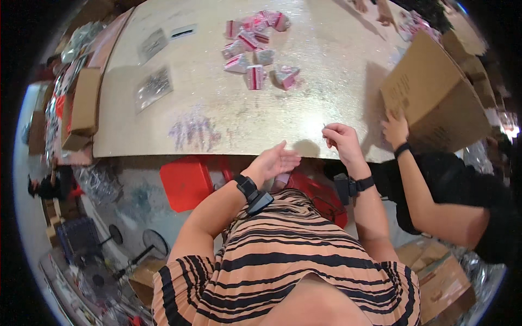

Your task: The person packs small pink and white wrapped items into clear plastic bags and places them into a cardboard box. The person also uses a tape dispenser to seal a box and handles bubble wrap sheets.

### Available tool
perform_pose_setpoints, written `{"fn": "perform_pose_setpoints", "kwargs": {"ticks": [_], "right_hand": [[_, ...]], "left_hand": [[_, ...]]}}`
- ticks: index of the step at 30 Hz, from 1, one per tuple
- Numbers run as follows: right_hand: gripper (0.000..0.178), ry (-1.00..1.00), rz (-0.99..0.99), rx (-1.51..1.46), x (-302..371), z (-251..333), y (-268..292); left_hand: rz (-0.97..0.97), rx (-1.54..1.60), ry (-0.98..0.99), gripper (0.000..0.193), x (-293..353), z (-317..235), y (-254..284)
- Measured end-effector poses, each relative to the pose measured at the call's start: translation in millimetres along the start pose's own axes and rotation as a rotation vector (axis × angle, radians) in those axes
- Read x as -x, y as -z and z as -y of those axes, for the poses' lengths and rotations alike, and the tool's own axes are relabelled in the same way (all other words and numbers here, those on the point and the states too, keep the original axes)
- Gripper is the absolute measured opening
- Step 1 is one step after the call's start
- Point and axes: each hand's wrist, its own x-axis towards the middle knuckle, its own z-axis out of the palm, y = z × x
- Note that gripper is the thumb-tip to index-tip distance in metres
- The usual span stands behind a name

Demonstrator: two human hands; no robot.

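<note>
My left hand is held at the table's near edge, palm turned up and inward, fingers stretched out, holding nothing. To its right, my right hand is over the tabletop with thumb and forefinger pinched together. Whatever small thing may be between those fingertips is too tiny to make out. Farther off on the table lies a loose group of small clear bags with pink-red strips. Neither hand touches them.
At the right, a co-worker's hand rests against a large cardboard box. Two flat clear bags and a small dark-and-white strip lie at the table's left. A red stool stands below the front edge. Another cardboard box sits left.
</note>
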Motion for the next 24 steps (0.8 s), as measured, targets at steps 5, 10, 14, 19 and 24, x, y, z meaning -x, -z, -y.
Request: {"fn": "perform_pose_setpoints", "kwargs": {"ticks": [5, 10, 14, 19, 24], "right_hand": [[0.009, -0.04, 0.119, 0.088, -15.9, -15.7, -14.7], [0.009, -0.048, 0.213, 0.198, -33.9, -21.0, -44.3], [0.01, 0.01, 0.365, 0.24, -70.4, 10.7, -106.8], [0.01, 0.135, 0.516, 0.335, -107.2, 40.4, -198.0], [0.01, -0.025, 0.647, 0.421, -152.8, 3.2, -282.4]], "left_hand": [[-0.341, -0.396, 0.133, 0.059, 29.9, 6.7, 4.5], [-0.331, -0.462, -0.035, 0.049, 36.7, 0.5, 30.4], [-0.429, -0.344, -0.118, 0.048, 65.8, -14.1, 56.1], [-0.486, -0.194, -0.334, 0.039, 91.2, -32.1, 110.1], [-0.496, -0.046, -0.46, 0.038, 134.4, -58.4, 173.9]]}}
